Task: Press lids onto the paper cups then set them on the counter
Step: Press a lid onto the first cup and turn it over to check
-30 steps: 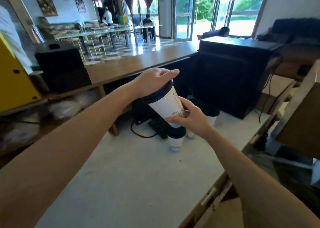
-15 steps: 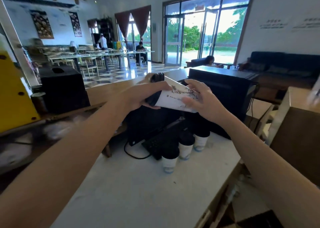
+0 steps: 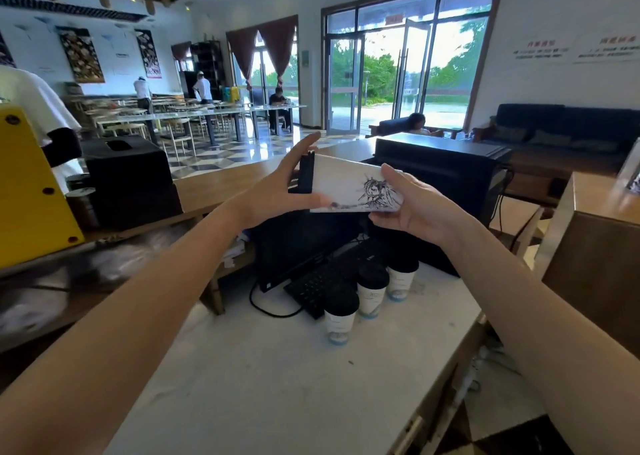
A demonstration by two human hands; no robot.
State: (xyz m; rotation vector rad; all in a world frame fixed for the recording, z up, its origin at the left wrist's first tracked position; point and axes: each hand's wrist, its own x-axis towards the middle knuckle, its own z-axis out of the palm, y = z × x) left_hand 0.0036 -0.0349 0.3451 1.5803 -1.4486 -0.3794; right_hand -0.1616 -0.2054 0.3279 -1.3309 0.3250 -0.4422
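A white paper cup [image 3: 346, 188] with a black drawing lies sideways in the air between my hands, above the counter. Its black lid [image 3: 307, 174] points left, against the palm of my left hand [image 3: 277, 191], whose thumb is under the cup and fingers stretch up past the lid. My right hand [image 3: 408, 205] grips the cup's base end from the right. Below, three lidded paper cups [image 3: 341, 316] [image 3: 371, 293] [image 3: 401, 279] stand upright in a diagonal row on the white counter [image 3: 277, 385].
A black monitor [image 3: 298, 243] and keyboard [image 3: 322, 281] with a cable sit behind the three cups. A yellow machine [image 3: 31, 184] and black box [image 3: 128, 174] stand at left, a brown box [image 3: 595, 264] at right. The counter's edge runs down the right. People sit and stand far back.
The cup went from upright, with my left palm on its lid, to lying horizontal and higher up. The view has tilted up toward the room.
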